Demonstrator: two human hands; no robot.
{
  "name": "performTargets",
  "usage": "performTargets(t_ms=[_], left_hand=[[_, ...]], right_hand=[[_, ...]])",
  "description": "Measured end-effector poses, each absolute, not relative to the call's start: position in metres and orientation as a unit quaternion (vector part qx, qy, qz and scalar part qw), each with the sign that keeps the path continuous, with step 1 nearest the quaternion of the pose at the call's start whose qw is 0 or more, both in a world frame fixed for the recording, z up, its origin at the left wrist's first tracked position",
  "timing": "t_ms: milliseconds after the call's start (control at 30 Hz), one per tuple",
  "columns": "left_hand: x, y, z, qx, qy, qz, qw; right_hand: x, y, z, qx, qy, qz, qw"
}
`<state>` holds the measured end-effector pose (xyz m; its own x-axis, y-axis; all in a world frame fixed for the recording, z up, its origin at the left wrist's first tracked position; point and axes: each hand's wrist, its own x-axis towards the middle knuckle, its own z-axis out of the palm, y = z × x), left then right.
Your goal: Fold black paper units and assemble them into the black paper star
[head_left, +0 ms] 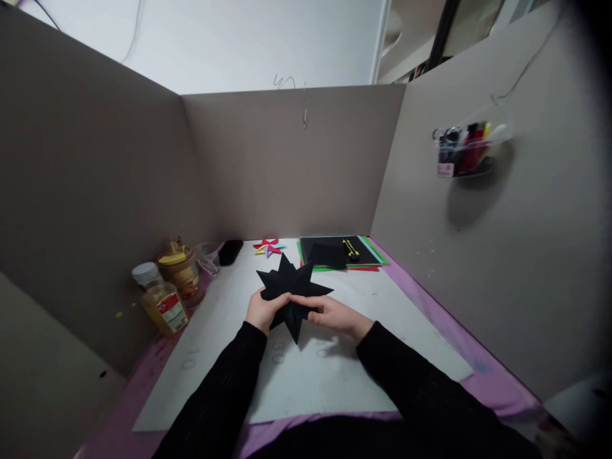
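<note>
both hands are gripping a black paper star (pixel 291 287) above the white mat (pixel 335 376) – the left hand (pixel 262 310) is closing on its lower left edge, the right hand (pixel 335 315) is pinching it from the right, fingers curled round the folds. a small coloured star (pixel 268 247) and a stack of paper sheets (pixel 342 253) are lying further back – bottles (pixel 162 299) are standing at the left wall, well apart from the hands.

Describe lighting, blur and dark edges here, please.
Head view: dim; the black paper star between left hand and right hand shows little fold detail; the pen holder on the right wall is blurred, soft shadow below; right corners darken.
</note>
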<state>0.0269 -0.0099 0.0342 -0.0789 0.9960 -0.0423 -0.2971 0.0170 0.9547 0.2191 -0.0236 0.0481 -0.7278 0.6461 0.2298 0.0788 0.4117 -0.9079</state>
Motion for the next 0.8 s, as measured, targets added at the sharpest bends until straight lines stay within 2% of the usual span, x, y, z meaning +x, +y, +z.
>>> performTargets(t_ms=[167,400,567,800], left_hand=[[0.027,-0.015,0.039,0.412,0.420,0.579,0.564],[0.020,-0.016,0.048,0.477,0.363,0.558,0.574],[-0.005,-0.007,0.056,0.480,0.358,0.653,0.464],[-0.016,-0.001,0.053,0.475,0.430,0.579,0.505]], right_hand=[[0.210,-0.024,0.039,-0.259,-0.755,0.500,0.338],[0.213,-0.022,0.034,-0.296,-0.730,0.496,0.366],[0.223,-0.019,0.036,-0.295,-0.750,0.475,0.353],[0.230,-0.018,0.039,-0.305,-0.778,0.457,0.303]])
